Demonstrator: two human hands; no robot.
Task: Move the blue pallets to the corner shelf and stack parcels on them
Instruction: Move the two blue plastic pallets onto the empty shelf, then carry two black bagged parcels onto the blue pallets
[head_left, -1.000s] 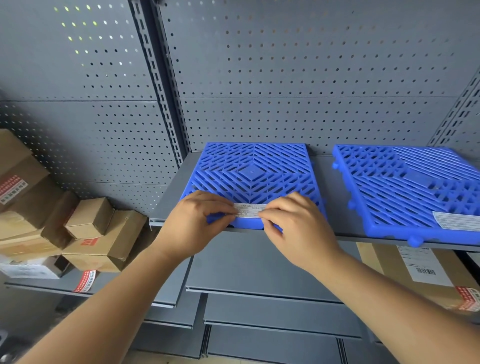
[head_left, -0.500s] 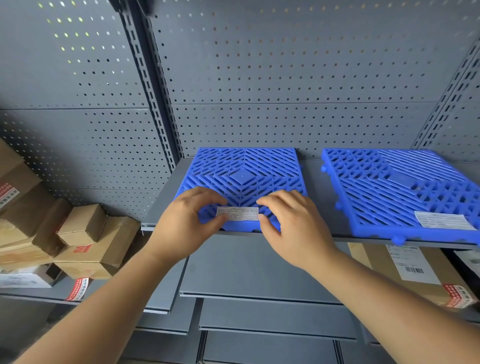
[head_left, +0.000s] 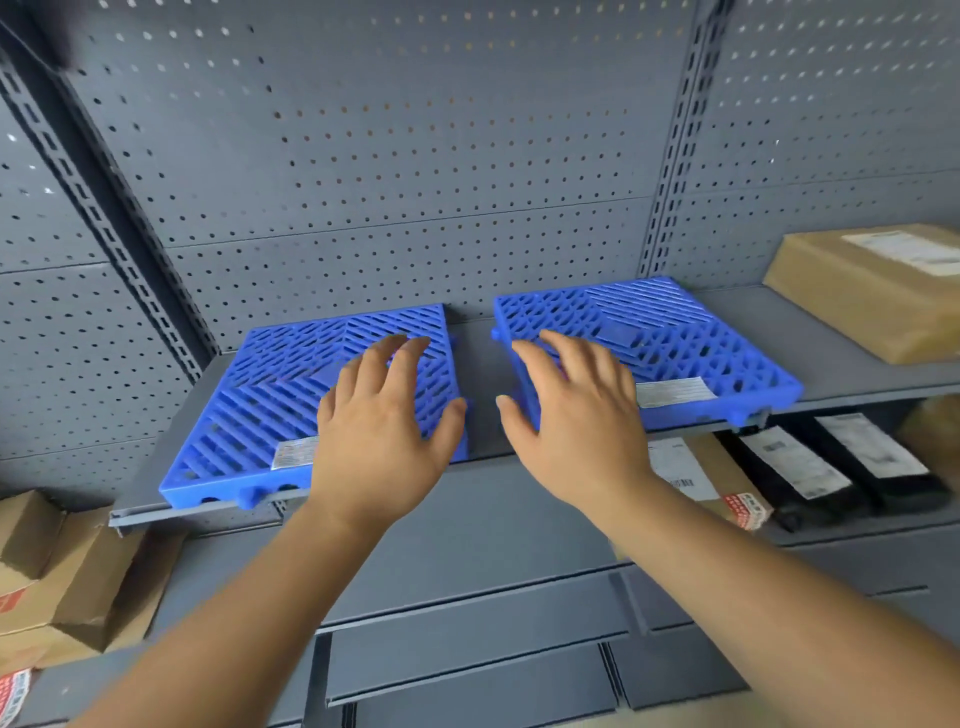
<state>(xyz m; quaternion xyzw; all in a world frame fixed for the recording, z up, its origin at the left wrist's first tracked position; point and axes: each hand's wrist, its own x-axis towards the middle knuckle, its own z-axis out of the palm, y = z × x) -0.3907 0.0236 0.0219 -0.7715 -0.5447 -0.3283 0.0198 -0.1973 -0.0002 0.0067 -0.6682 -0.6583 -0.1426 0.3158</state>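
Hovering with fingers spread and gripping nothing, the left hand (head_left: 382, 434) has let go of the left pallet (head_left: 311, 405), whose label it was pinching a moment ago; the right hand (head_left: 576, 421) now reaches over the right pallet (head_left: 675, 343). Both pallets lie flat on the shelf (head_left: 483, 457), apart, front edges overhanging slightly. Placement looks done; parcels probably come next. The brown parcel (head_left: 872, 291) sits further right, with bare shelf between.

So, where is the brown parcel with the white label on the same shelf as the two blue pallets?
In the head view the brown parcel lies at the far right of the grey shelf, right of the right blue pallet with a gap between them.
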